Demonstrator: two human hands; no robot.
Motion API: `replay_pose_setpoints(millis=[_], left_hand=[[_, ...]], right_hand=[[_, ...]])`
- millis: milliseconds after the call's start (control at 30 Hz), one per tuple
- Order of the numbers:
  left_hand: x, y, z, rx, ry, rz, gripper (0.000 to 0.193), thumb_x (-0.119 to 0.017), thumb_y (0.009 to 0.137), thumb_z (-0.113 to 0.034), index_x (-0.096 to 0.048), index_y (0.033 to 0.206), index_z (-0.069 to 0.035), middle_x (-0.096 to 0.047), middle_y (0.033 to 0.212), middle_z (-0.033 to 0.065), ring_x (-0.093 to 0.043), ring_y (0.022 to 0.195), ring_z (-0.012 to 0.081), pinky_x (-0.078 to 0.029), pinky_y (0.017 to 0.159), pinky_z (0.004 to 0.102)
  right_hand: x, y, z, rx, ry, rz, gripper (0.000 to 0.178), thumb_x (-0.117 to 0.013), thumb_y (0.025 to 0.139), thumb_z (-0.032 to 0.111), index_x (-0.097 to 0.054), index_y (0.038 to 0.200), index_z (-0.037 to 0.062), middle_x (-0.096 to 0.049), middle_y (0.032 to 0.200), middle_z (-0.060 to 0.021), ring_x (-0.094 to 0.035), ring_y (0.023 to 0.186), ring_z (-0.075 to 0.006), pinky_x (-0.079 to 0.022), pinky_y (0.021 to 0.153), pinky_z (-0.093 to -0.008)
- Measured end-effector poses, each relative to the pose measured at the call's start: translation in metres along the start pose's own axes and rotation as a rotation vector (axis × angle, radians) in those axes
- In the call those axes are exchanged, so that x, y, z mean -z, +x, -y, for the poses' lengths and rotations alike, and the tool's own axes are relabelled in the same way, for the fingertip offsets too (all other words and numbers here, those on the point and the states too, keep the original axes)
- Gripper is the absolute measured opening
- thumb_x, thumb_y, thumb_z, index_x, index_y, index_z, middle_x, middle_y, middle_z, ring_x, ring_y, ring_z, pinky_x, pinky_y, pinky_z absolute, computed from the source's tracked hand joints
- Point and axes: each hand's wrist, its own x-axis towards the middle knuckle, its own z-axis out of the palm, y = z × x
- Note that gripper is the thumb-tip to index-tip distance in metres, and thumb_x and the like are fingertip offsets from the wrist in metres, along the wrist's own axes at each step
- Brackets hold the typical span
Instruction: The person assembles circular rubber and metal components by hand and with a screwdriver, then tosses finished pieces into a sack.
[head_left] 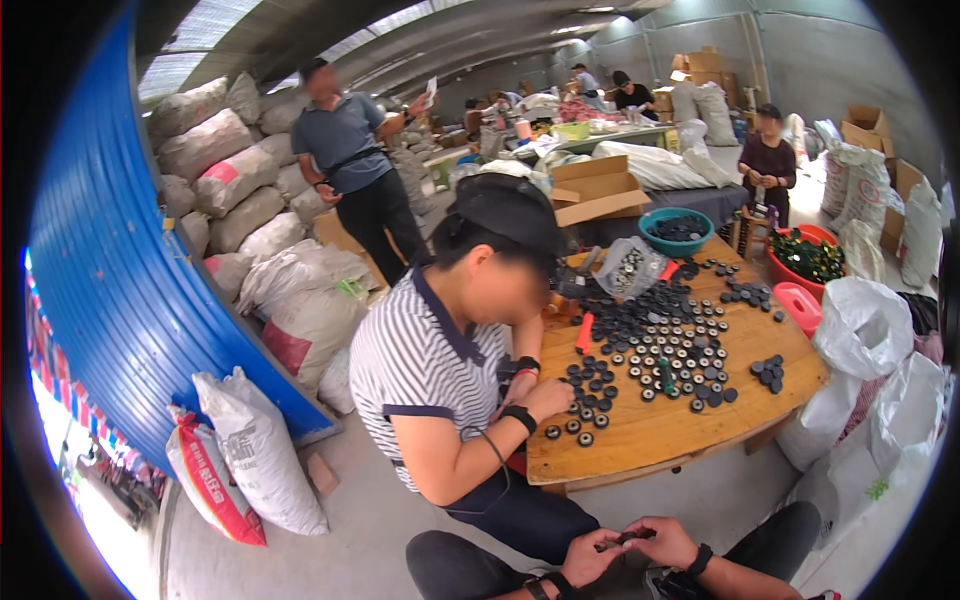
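Low over my lap, near the lower edge, my left hand (590,560) and my right hand (665,543) meet fingertip to fingertip. Both are closed in a pinch on a small dark piece (622,541), too small and too covered by fingers to name its kind. Ahead of them is the wooden table (650,440), where many small black round parts (590,388) lie spread out, some with pale metal centres (690,362). A co-worker in a striped shirt (430,350) sits at its left side, a hand (548,400) beside the parts.
A teal basin (648,228) of dark parts and a clear plastic bag (630,268) stand at the table's far side. Right of it are a red basin (812,232), a pink stool (797,308) and white sacks (865,325). Filled sacks (262,450) lean by the blue wall (120,260).
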Motion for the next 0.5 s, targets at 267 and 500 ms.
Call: replay_pose_setpoints(millis=[267, 500], left_hand=[[0.000, -0.002, 0.011, -0.162, 0.160, -0.033, 0.023, -0.083, 0.084, -0.017, -0.073, 0.101, -0.005, -0.076, 0.090, 0.0096, -0.071, 0.077, 0.0193, -0.056, 0.073, 0.0327], [-0.005, -0.012, 0.061, -0.659, 0.273, -0.169, 0.010, -0.073, 0.095, -0.010, -0.074, 0.096, 0.000, -0.063, 0.069, -0.0007, -0.056, 0.061, 0.0099, -0.044, 0.055, 0.0289]], right_hand=[[-0.011, -0.012, -0.001, 0.001, -0.048, -0.024, 0.013, -0.077, 0.085, 0.002, -0.075, 0.098, 0.0020, -0.075, 0.085, -0.0101, -0.071, 0.073, -0.0176, -0.057, 0.069, -0.0333], [-0.028, -0.029, 0.004, 0.200, -0.227, -0.011, 0.006, -0.066, 0.088, 0.004, -0.066, 0.093, 0.0020, -0.069, 0.086, -0.0189, -0.069, 0.081, -0.0378, -0.055, 0.073, -0.0440]])
